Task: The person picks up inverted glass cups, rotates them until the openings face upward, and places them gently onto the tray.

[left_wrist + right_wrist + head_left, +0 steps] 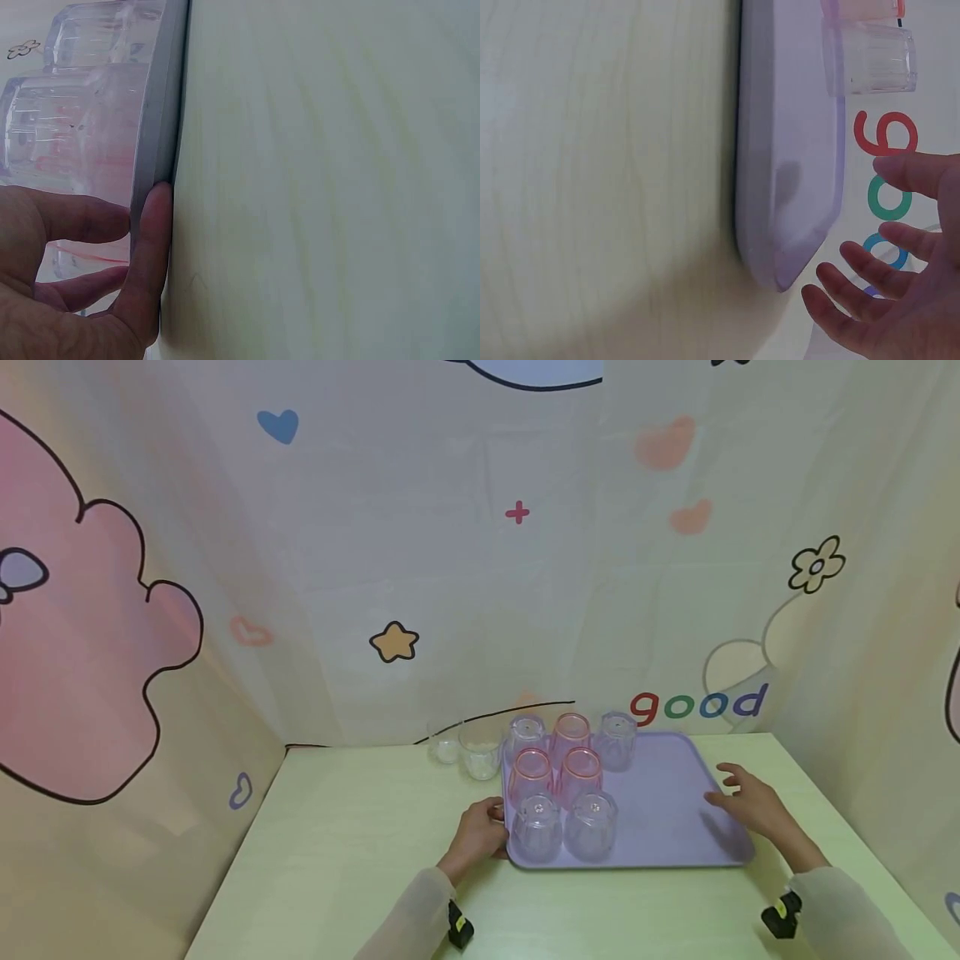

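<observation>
A lilac tray [660, 810] lies on the table, with several upturned cups along its left side. Some are clear, like the front cup [537, 828]; others are pink, such as the pink cup [580, 772]. My left hand [478, 831] grips the tray's left rim; in the left wrist view its fingers [154, 240] pinch the edge from both sides. Over the tray's right edge is my right hand [753, 806], fingers spread and holding nothing. The right wrist view shows that hand [900, 277] apart from the tray corner, its shadow on the tray.
Two clear glasses stand on the table behind the tray's left end, the nearer glass [481, 756] close to the tray rim. A printed curtain [450, 568] hangs behind the pale table [337, 860] and along both sides.
</observation>
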